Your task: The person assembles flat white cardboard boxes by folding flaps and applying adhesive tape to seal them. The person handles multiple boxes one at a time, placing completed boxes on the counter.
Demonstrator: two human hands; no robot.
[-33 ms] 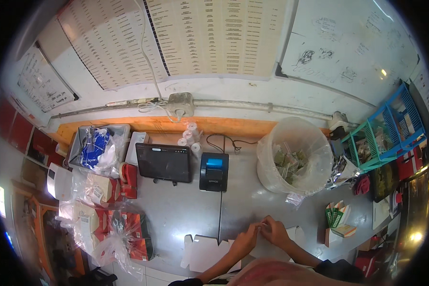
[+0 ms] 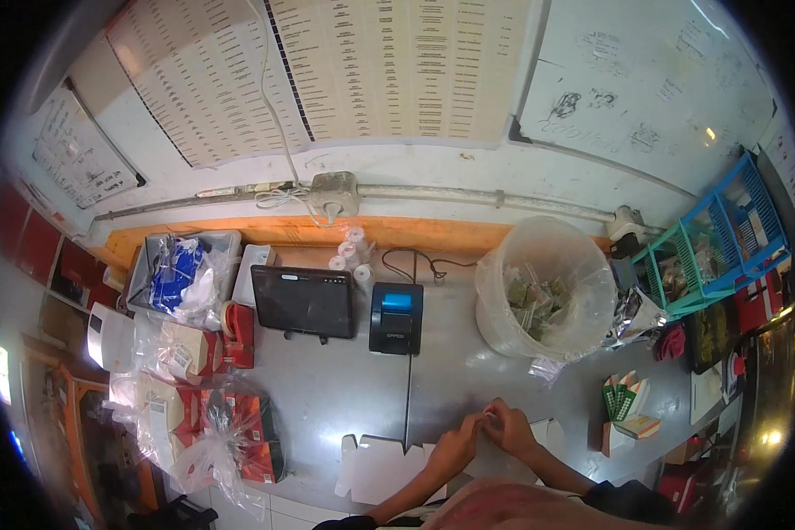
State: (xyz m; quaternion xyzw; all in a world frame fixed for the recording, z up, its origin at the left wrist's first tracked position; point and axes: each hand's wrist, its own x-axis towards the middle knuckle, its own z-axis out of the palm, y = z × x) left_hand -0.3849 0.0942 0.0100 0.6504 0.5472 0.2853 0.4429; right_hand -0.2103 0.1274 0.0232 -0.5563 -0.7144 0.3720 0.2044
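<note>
My left hand (image 2: 459,444) and my right hand (image 2: 511,431) meet over the near edge of the grey metal table (image 2: 314,389). Their fingertips are pinched together. A tiny pale bit shows between them, too small to name. Below my left forearm lies a flat white die-cut cardboard sheet (image 2: 382,473) with notched flaps. A further white card piece (image 2: 552,439) is partly hidden behind my right hand and forearm.
Farther off stand a black tablet (image 2: 302,300), a small black receipt printer (image 2: 396,318), paper rolls (image 2: 363,276) and a plastic-lined bucket (image 2: 495,300) holding small packets. Bagged boxes (image 2: 238,433) crowd the left. Small green-and-white boxes (image 2: 625,397) and a blue-green basket (image 2: 689,291) sit right.
</note>
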